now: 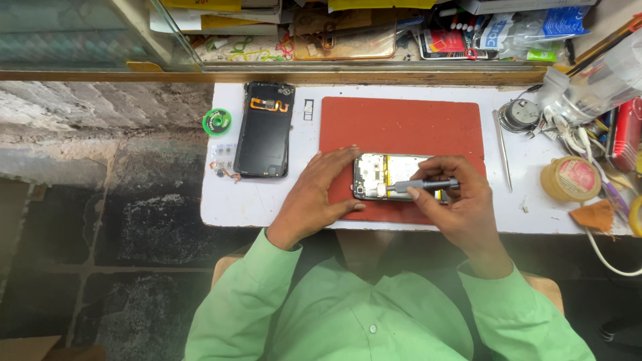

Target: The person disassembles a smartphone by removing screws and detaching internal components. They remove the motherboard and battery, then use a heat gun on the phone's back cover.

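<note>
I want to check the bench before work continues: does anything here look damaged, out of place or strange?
Nothing looks spilled or broken. The opened phone lies on the red mat, held by the left hand, while the right hand holds a grey screwdriver to it. Its black back cover lies apart, left of the mat.

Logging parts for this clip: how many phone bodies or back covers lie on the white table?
2. An opened phone lies on the red mat under both hands; a black back cover lies left of the mat. Clutter at right may hide more.

shirt: light green, long sleeves (227, 294) | white front button (372, 329) | hands bare
</note>
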